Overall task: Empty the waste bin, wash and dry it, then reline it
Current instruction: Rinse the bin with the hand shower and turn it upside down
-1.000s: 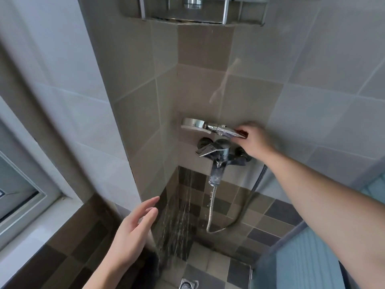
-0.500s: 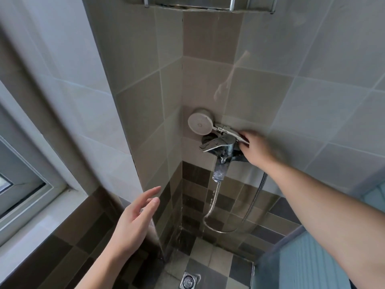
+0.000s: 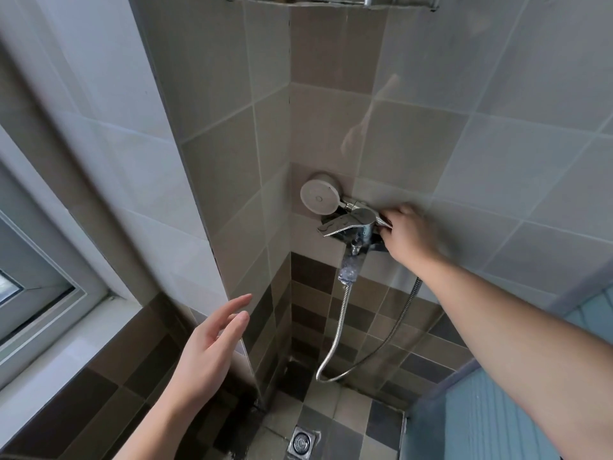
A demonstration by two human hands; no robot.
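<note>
While the right hand (image 3: 406, 232) reaches to the tap (image 3: 348, 224) at 1 o'clock, fingers curled round the shower-head handle, the round shower head (image 3: 320, 196) lies atop the tap. Left hand (image 3: 207, 353) at 7 o'clock, fingers straight, released, holding nothing. Floor drain (image 3: 302, 441) at 6 o'clock. Waste bin out of view.

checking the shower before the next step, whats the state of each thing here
shower head: on its side by the tap, face toward camera, no spray seen
tap lever: points left
hose: hangs in a loop
right hand: on the shower handle, blurred
left hand: open, holds nothing
floor drain: grate in place
</note>
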